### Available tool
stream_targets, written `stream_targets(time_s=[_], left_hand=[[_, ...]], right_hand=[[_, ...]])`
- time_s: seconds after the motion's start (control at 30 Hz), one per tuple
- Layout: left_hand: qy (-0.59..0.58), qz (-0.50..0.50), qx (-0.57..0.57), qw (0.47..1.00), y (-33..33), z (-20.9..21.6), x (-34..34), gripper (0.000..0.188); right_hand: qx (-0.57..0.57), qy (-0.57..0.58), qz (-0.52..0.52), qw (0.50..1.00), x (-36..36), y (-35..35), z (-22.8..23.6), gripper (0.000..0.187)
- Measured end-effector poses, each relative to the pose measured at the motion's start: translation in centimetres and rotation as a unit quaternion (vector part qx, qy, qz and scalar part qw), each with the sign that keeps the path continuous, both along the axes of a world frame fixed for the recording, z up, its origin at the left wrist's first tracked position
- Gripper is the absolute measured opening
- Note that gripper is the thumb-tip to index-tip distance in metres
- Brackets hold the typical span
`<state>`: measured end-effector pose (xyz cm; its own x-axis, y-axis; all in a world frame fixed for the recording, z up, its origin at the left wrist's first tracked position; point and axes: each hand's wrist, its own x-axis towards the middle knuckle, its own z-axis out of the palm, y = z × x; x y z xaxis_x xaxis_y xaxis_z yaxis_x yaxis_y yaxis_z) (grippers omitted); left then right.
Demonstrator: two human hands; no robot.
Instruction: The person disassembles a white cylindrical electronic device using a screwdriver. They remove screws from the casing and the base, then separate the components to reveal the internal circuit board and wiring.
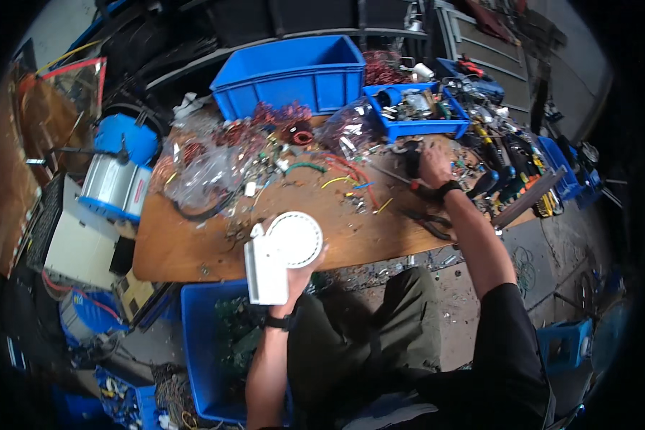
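Note:
In my left hand (307, 276), held up over the bench's front edge, is a white plastic device (266, 272) with a round slotted head and a boxy body. The fingers are mostly behind it. Across the bench, my right hand (435, 166) reaches down with bent fingers beside a dark rounded object (411, 163); what the fingertips grip is hidden. A screwdriver (392, 175) with a long thin shaft lies near that hand, its handle partly under the wrist. Closer to me rests a pair of dark-handled pliers (431, 224).
The wooden bench (193, 251) carries wire scraps, a clear plastic bag (204, 175) and a red ring coil (302, 137). A big blue bin (290, 86) and a blue parts tray (426, 129) stand at the back. Hand tools (509, 168) crowd the right. Below sits another blue bin (201, 358).

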<state>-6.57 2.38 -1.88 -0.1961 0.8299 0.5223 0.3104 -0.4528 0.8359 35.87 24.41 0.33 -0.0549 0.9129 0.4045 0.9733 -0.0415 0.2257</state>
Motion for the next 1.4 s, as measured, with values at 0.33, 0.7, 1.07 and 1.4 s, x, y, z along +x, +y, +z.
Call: stream_targets(time_s=[0.33,0.7,1.07,1.4], left_hand=[[0.179,0.05,0.076,0.98,-2.5,6.3,1.6,0.099],[0.173,-0.048,0.263,0.948,-1.6,4.4,4.6,0.088],[0.326,-0.087,0.225,0.914,-3.2,6.7,6.3,0.092],[0.15,0.068,0.045,0.985,-10.8,7.3,4.8,0.047]], right_hand=[[0.13,0.512,0.218,0.82,-9.4,-12.7,8.8,0.038],[-0.215,0.777,0.202,0.556,-17.4,-30.7,9.8,0.034],[-0.229,0.862,0.228,0.39,-16.6,-32.4,7.1,0.034],[-0.195,0.874,0.242,0.374,-16.3,-31.9,7.1,0.031]])
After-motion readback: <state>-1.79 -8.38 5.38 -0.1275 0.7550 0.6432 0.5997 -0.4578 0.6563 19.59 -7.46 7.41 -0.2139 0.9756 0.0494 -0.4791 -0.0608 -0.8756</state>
